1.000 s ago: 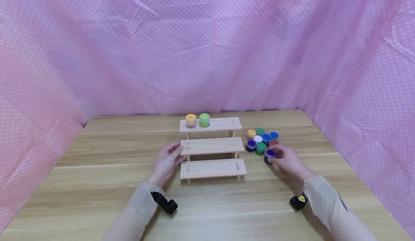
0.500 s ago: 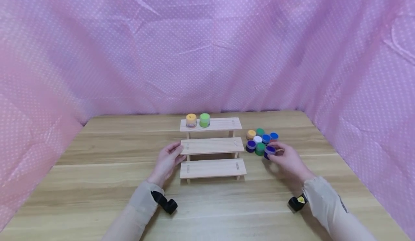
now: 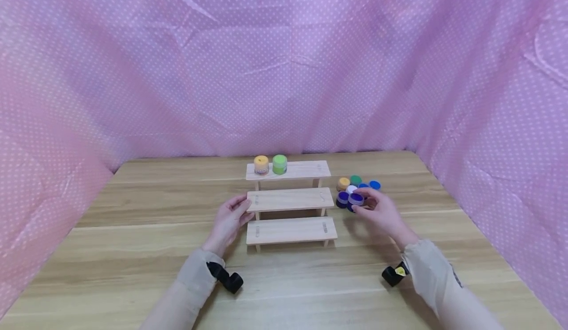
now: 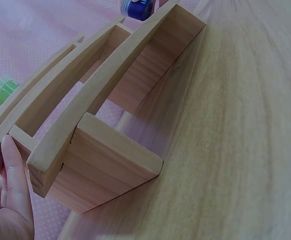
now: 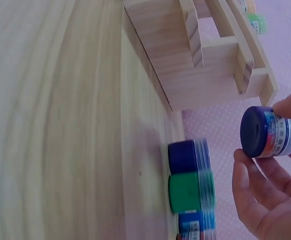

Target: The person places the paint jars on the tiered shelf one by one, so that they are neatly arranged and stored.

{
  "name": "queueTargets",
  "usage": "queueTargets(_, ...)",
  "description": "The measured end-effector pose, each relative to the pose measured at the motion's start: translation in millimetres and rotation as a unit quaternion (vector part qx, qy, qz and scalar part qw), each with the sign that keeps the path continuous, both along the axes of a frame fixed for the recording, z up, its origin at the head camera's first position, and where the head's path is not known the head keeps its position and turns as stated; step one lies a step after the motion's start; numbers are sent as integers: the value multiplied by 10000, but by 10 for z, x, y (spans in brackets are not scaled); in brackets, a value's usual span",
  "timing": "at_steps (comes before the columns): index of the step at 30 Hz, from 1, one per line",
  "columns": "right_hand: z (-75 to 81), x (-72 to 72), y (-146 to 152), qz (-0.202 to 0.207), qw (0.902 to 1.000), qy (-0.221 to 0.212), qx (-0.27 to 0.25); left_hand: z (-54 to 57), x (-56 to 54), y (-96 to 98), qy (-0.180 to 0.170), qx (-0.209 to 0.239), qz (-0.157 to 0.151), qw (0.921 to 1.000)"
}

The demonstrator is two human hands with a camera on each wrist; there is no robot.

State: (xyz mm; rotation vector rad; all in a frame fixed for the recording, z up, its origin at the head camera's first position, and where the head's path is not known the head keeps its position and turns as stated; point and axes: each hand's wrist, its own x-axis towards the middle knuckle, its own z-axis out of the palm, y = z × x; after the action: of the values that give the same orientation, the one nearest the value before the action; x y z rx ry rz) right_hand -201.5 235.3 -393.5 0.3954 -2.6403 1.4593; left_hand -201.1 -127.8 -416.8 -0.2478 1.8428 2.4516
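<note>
A wooden three-tier stand [image 3: 290,200] sits mid-table. My left hand [image 3: 227,222] grips the left end of its middle tier, thumb on top and fingers beneath. In the left wrist view one finger of the left hand [image 4: 15,195] lies along the end of the wood. My right hand [image 3: 382,215] pinches a dark blue-purple paint jar [image 3: 355,200] between thumb and fingers. The right wrist view shows this jar [image 5: 270,131] raised off the table, its label visible. Below it are a purple jar [image 5: 188,156] and a green jar [image 5: 190,192].
A yellow-lidded jar [image 3: 261,165] and a light green jar [image 3: 279,165] stand on the top tier's left half. Right of the stand, several more jars cluster, among them a yellow one [image 3: 343,184] and a green one [image 3: 356,180]. A pink dotted curtain [image 3: 284,73] hangs behind the table.
My right hand has lifted the dark blue-purple paint jar from the table and carried it left over the other jars, towards the stand. The left hand has kept its place.
</note>
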Motion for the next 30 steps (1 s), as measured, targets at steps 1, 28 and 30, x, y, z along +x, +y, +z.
queueTargets(1, -4, 0, -16, 8, 10000, -26, -45, -2, 0, 0, 13, 19, 5, 10000)
queueTargets(28, 109, -56, -503, 126, 9958, 186, -886, -2, -15, -8, 12, 97, -38, 9999)
queueTargets(30, 114, -60, -522, 152, 9957, 225, -881, -2, -15, -7, 18, 106, -36, 9999)
